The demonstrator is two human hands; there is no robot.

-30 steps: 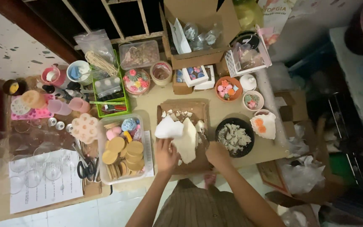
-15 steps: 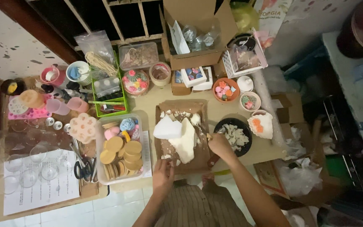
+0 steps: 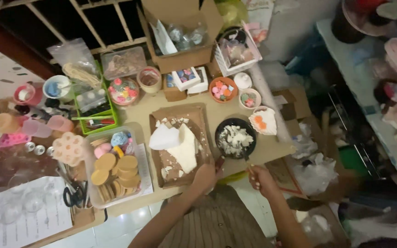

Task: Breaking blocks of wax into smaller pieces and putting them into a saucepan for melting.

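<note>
Resting our left hand (image 3: pixel 205 177) on near edge of brown tray (image 3: pixel 161 120), fingers curled, grip unclear; right hand (image 3: pixel 259 178) closed on something thin at worktop's near edge. White wax slab (image 3: pixel 182 149) on tray: stiff, brittle, probably slick; take by edges.

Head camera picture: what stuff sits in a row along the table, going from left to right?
Black scissors → clear tray of round tan discs → brown board with white slabs → left hand → black bowl of white chunks → right hand.

Dim room: white tiled floor (image 3: pixel 125 225), barred window (image 3: pixel 93 23), cluttered shelf (image 3: pixel 382 92).
</note>
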